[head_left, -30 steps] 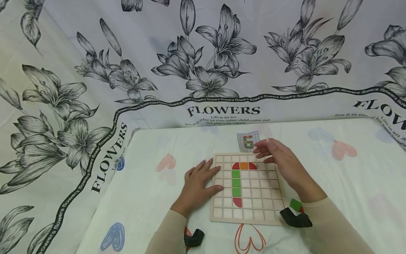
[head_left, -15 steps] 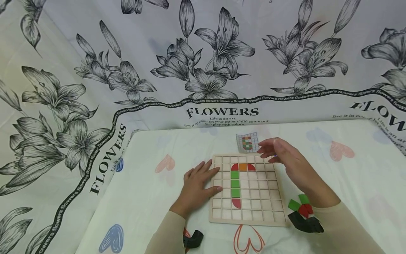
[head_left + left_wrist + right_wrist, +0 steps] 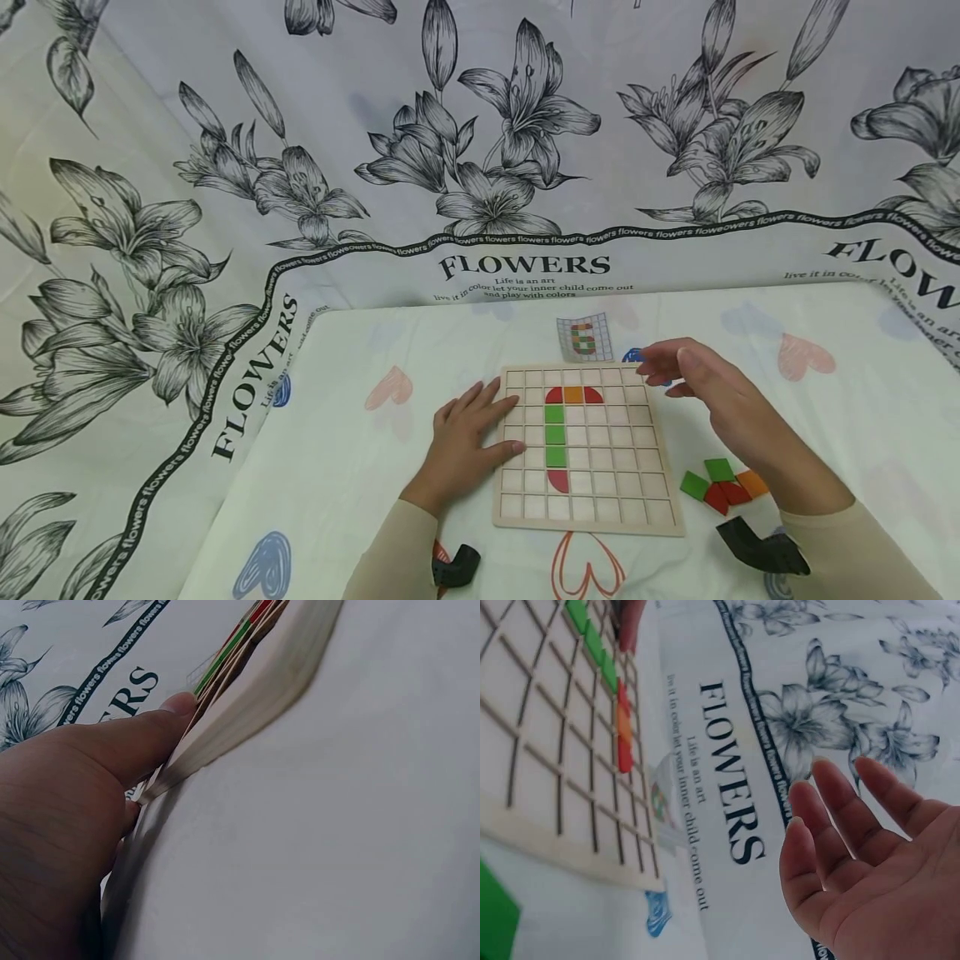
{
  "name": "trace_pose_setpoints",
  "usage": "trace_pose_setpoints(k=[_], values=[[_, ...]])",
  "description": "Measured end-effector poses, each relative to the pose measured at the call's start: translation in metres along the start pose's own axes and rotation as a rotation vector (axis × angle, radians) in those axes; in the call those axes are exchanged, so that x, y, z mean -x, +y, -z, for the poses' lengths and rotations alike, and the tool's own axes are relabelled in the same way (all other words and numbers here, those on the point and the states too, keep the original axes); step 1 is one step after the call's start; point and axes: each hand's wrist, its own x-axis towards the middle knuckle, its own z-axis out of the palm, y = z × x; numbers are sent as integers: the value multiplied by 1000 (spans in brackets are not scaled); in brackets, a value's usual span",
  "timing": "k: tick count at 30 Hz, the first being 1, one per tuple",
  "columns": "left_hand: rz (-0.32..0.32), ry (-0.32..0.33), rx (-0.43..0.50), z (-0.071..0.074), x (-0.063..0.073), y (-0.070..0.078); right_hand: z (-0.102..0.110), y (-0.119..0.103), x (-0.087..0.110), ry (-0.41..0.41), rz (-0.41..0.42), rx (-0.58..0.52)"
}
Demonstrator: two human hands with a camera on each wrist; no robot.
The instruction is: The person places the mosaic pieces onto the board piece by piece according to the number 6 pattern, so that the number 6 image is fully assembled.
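Left hand [image 3: 472, 437], spread and clasping nothing, rests on the left edge of a wooden board [image 3: 602, 457] that lies flat, nearly square with no plain long axis, its green tiles [image 3: 555, 435] lined up near to far. The right hand [image 3: 712, 383] hovers relaxed and empty by the far right corner, I'd say between placements, so the next move calls for pinching one of the loose tiles [image 3: 732, 492] alongside.

Square pale-wood grid board [image 3: 602, 483] bearing green square tiles [image 3: 554, 434], an orange square tile [image 3: 573, 395] and red quarter-round tiles [image 3: 558, 481]; white cloth [image 3: 337, 467] patterned with pink, blue and orange-red hearts [image 3: 390, 387]; white fabric backdrop [image 3: 637, 42] printed with black line-drawn lilies [image 3: 528, 112]; plain beige sleeves [image 3: 397, 546].
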Motion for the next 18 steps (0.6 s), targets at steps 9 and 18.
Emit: trace_pose_setpoints(k=[9, 18], values=[[-4, 2, -2, 1, 0, 1, 8, 25, 29, 0, -160, 95], [-2, 4, -5, 1, 1, 2, 17, 44, 48, -2, -235, 142]])
